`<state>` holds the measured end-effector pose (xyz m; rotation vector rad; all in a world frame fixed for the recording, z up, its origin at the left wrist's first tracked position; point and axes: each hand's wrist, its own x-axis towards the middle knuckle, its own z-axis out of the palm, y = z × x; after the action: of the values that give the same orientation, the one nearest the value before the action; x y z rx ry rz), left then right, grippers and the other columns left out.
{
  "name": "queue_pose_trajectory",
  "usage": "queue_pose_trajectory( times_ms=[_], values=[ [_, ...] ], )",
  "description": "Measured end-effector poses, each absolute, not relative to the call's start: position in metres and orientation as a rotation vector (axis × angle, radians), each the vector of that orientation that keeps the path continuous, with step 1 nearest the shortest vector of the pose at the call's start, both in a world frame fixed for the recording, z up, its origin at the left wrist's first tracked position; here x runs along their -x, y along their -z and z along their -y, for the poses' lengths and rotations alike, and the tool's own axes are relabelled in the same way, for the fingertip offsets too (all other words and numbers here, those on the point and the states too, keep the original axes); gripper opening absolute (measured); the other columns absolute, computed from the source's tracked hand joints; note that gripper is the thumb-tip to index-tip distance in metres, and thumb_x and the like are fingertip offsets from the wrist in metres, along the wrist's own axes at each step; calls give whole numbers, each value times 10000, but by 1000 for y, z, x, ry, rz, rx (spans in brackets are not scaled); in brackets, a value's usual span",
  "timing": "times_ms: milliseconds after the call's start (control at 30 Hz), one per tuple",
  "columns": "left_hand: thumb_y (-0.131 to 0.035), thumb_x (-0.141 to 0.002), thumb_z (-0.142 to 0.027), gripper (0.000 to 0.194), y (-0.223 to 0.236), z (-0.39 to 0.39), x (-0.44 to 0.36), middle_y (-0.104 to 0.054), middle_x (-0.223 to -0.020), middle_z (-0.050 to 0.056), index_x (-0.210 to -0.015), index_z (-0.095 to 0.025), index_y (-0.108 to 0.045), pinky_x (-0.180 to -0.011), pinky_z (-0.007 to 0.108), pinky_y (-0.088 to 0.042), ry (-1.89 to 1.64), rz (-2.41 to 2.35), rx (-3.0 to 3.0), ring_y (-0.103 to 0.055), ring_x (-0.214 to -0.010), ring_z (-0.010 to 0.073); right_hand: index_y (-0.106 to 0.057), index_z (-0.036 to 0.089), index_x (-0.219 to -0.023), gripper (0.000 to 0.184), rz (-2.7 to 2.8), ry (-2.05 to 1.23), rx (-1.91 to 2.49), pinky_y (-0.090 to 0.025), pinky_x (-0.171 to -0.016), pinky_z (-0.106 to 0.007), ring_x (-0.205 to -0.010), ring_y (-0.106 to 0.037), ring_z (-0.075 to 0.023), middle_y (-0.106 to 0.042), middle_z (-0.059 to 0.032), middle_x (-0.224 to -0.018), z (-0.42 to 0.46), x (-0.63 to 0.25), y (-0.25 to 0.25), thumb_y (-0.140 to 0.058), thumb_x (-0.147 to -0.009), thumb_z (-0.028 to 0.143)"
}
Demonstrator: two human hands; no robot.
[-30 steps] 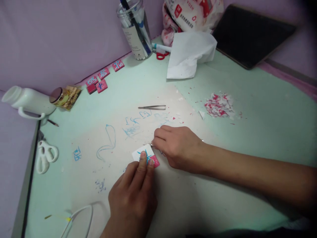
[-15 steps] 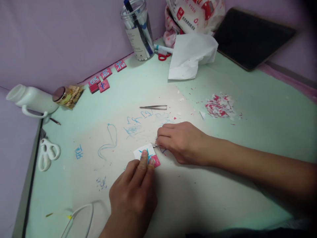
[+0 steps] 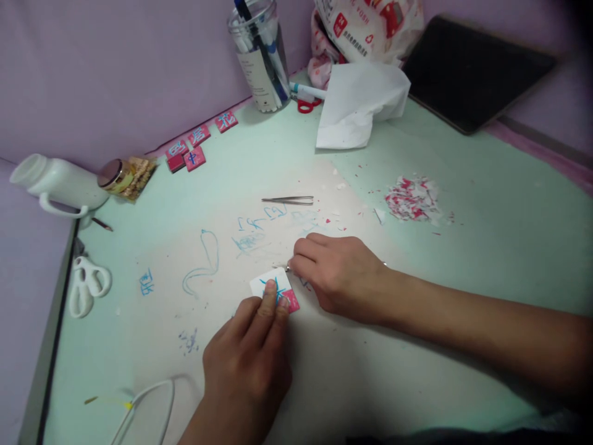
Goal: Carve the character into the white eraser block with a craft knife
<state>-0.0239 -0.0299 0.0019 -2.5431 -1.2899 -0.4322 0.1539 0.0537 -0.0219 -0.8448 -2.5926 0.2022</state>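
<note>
In the head view, a small white-and-pink square piece (image 3: 267,281) with blue pen strokes lies flat on the drawn-on paper. My left hand (image 3: 248,358) holds it down, fingertips pressed on its face and the other fingers curled. My right hand (image 3: 340,278) is closed in a pinch round a thin craft knife (image 3: 288,267); only its metal tip and a bit of its far end show. That tip is at the upper right edge of the piece; whether it touches, I cannot tell. Metal tweezers (image 3: 287,200) lie beyond my hands.
Pink-and-white shavings (image 3: 414,199) form a pile to the right. Behind stand a pen jar (image 3: 259,68), crumpled white paper (image 3: 356,108) and a dark tablet (image 3: 477,74). Several pink carved squares (image 3: 199,134) line the back left. White scissors (image 3: 88,284) and a white jug (image 3: 60,185) are left.
My right hand has shifted slightly, with the knife tip now a little higher along the piece's edge. My left hand stays pressed on the piece. The whole view has moved slightly.
</note>
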Motion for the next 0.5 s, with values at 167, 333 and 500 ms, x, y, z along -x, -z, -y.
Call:
queue_pose_trajectory(
  times_ms=[167,333,500],
  values=[
    [-490,-698,70,357,0,33,25,-722,-1033,140,-956,-91,-676,-565,287,-543,448,1305,2557,-636,-766,209,-612,129,-780,192,2630,-199,723,-265,-528,-282,-682,-450,-171,-584,-58,-746,-58,-160,22,-483,-702,11],
    [-509,-684,76,365,3,33,27,-716,-1045,152,-965,-79,-683,-590,306,-554,469,1302,2573,-632,-791,224,-629,127,-811,182,2657,-236,680,-279,-536,-286,-687,-462,-171,-595,-53,-754,-61,-162,20,-504,-718,33],
    [-506,-681,82,371,3,32,27,-715,-1052,155,-967,-79,-680,-590,305,-557,483,1311,2568,-638,-788,222,-633,136,-821,166,2696,-282,702,-291,-546,-286,-703,-471,-168,-610,-48,-775,-61,-164,18,-525,-729,50]
  ],
)
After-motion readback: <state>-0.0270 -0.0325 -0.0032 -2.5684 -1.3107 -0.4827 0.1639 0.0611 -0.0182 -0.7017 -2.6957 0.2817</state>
